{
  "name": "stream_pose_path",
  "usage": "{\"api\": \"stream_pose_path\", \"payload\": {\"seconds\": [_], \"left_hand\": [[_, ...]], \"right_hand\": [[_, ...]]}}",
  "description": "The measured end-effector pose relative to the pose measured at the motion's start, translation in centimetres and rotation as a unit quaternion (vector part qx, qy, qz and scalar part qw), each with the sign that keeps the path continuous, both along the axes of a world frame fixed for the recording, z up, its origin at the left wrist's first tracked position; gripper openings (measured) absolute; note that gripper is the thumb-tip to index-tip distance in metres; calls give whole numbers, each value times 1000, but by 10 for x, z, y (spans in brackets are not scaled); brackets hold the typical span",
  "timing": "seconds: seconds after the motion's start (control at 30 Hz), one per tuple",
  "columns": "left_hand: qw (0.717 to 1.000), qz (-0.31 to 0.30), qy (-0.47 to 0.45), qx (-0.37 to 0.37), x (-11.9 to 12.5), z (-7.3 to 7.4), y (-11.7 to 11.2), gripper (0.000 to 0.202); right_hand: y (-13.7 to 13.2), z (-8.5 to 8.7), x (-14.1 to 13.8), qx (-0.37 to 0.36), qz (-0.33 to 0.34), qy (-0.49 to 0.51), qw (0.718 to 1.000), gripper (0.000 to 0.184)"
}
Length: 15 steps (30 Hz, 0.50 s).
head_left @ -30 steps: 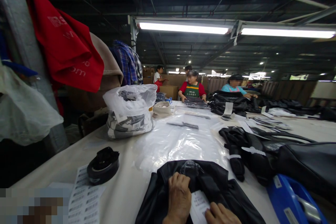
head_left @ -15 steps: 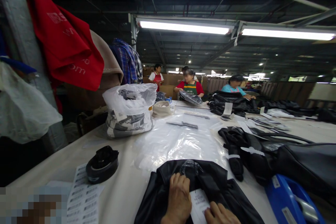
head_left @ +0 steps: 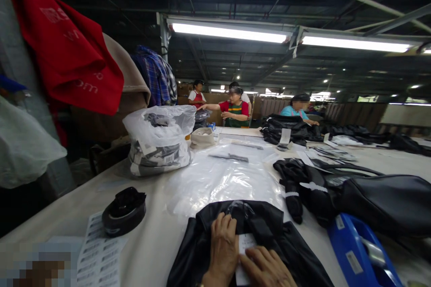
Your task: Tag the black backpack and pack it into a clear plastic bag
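Observation:
A black leather-like garment (head_left: 269, 237) lies on the white table (head_left: 158, 242) right in front of me, collar away from me. My left hand (head_left: 222, 251) presses flat on it just below the collar, fingers stretched out. My right hand (head_left: 266, 269) lies beside it, fingers flat over a white paper tag (head_left: 243, 244) on the garment. Neither hand grips anything.
Clear plastic bags (head_left: 225, 179) lie beyond the garment. A black tape roll (head_left: 124, 210) and barcode label sheets (head_left: 97, 255) sit at left, a stuffed plastic bag (head_left: 158, 139) behind. Black garments (head_left: 370, 197) and a blue tape dispenser (head_left: 360, 251) are at right. Other people (head_left: 235, 110) work at the far end.
My right hand has slid up and left over the tag, closer to my left hand. The view has shifted slightly. A far worker lifted a bagged item and reached left.

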<state>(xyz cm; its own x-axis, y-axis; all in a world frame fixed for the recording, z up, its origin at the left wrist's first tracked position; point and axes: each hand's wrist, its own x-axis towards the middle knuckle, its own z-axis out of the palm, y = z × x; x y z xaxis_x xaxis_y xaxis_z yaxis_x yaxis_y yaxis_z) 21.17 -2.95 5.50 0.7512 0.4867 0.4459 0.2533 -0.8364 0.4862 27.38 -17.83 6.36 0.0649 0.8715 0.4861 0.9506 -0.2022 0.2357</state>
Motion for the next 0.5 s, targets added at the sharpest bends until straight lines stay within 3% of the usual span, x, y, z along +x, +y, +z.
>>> {"api": "stream_pose_path", "payload": {"seconds": [0.1, 0.27, 0.5], "left_hand": [[1000, -2, -6, 22, 0, -2, 1, 34], [1000, -15, 1, 26, 0, -3, 2, 26], [998, -18, 33, 43, -3, -1, 2, 28]], "right_hand": [[-4, -1, -6, -11, 6, 10, 1000, 40], [-6, -15, -12, 35, 18, -49, 998, 33], [-1, -19, -12, 86, 32, -87, 992, 32]]}}
